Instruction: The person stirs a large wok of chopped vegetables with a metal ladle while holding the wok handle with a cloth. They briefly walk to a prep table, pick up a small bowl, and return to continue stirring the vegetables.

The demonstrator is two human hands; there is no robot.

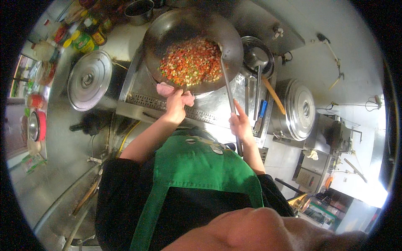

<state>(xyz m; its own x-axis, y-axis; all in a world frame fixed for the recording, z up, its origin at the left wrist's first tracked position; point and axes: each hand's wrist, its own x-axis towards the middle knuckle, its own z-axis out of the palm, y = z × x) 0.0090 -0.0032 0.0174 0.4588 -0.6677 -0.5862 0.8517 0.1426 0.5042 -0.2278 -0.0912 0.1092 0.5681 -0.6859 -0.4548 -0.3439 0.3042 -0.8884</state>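
A large dark wok (230, 37) sits on a steel stove, holding chopped red, green and pale vegetables (191, 62). My left hand (176, 105) grips the wok's near rim through a pink cloth (165, 89), whose ends stick out on both sides of the fingers. My right hand (241, 123) is closed around the long metal handle of a cooking utensil (226, 78). The utensil's head reaches into the wok at the right edge of the vegetables, and its shape is partly hidden there. The lower end of the handle passes below my right hand.
Right of the wok, a ladle (259, 58) rests in a dark pan, near a wooden handle (274, 95) and a blue-handled scraper (262, 109). A lidded steel pot (301, 109) stands farther right. A round metal lid (89, 80) and seasoning bottles (82, 42) are at left.
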